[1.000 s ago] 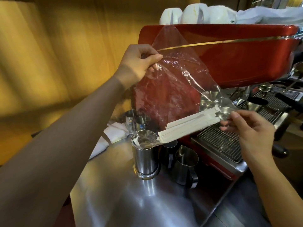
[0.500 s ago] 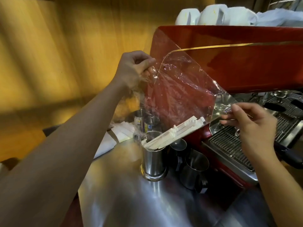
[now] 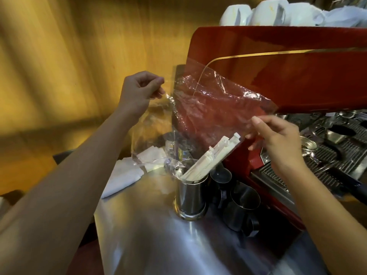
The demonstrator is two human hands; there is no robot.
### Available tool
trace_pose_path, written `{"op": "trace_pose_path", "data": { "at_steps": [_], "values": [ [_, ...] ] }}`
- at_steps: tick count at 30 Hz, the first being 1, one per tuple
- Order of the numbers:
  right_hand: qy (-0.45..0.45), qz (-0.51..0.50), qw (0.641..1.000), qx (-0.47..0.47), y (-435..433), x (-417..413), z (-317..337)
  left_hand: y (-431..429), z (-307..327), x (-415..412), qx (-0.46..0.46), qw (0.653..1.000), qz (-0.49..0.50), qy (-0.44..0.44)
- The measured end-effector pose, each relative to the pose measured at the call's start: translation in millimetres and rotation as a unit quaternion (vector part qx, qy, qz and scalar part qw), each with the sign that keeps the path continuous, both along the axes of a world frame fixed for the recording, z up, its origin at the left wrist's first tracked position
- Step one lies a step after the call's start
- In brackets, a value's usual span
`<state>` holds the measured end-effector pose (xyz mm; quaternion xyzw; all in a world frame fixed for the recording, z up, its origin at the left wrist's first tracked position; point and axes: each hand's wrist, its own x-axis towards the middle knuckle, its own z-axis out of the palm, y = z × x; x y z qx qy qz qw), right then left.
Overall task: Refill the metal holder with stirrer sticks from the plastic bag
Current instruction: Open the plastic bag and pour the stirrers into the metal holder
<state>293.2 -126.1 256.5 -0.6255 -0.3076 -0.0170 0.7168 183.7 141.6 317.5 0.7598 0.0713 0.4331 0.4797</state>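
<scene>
A clear plastic bag [image 3: 214, 104] hangs tilted over the metal holder [image 3: 190, 195], its mouth down at the holder's rim. My left hand [image 3: 139, 92] pinches the bag's upper left edge. My right hand [image 3: 278, 139] grips its right corner, higher than the holder. A bundle of pale stirrer sticks [image 3: 210, 159] leans out of the bag, lower ends inside the holder, upper ends still under the plastic.
The holder stands on a steel counter [image 3: 158, 235]. Two dark metal pitchers [image 3: 244, 205] sit right beside it. A red espresso machine [image 3: 288, 66] with a drip grate [image 3: 327, 161] fills the right. White cups [image 3: 264, 10] rest on top. A white cloth [image 3: 123, 175] lies at left.
The sticks have slid down the bag into the holder and stand steeper. My left hand has lowered, and my right hand has shifted along the bag's corner.
</scene>
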Motion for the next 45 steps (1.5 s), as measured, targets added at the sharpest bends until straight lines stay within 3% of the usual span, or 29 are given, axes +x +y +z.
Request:
{"op": "trace_pose_path", "data": {
  "at_steps": [6,11,14,18,23,27,32,35,41,45],
  "values": [
    [-0.029,0.023,0.999,-0.003,39,12,22,31,-21,-22,-0.065,0.998,0.026,-0.003],
    [-0.058,0.051,0.997,-0.003,62,18,32,52,-50,-47,-0.129,0.990,-0.032,0.040],
    [-0.073,0.066,0.995,0.001,72,20,34,62,-70,-60,-0.114,0.990,-0.014,0.077],
    [-0.090,0.048,0.994,-0.027,83,24,34,72,-79,-66,-0.120,0.992,0.013,0.032],
    [-0.056,0.065,0.990,-0.116,83,29,11,74,-88,-66,-0.119,0.993,-0.006,0.018],
    [-0.012,0.097,0.988,-0.121,81,27,-8,68,-94,-65,-0.151,0.988,-0.018,0.017],
    [0.021,0.041,0.992,-0.120,80,28,-28,57,-111,-69,-0.218,0.964,-0.094,0.121],
    [0.024,0.027,0.994,-0.107,82,28,-25,42,-127,-68,-0.164,0.965,-0.071,0.191],
    [-0.023,0.023,0.998,-0.056,81,33,5,38,-111,-60,-0.147,0.986,-0.004,0.081],
    [-0.034,0.034,0.997,-0.060,82,29,7,33,-111,-58,-0.166,0.983,0.000,0.076]
  ]
}}
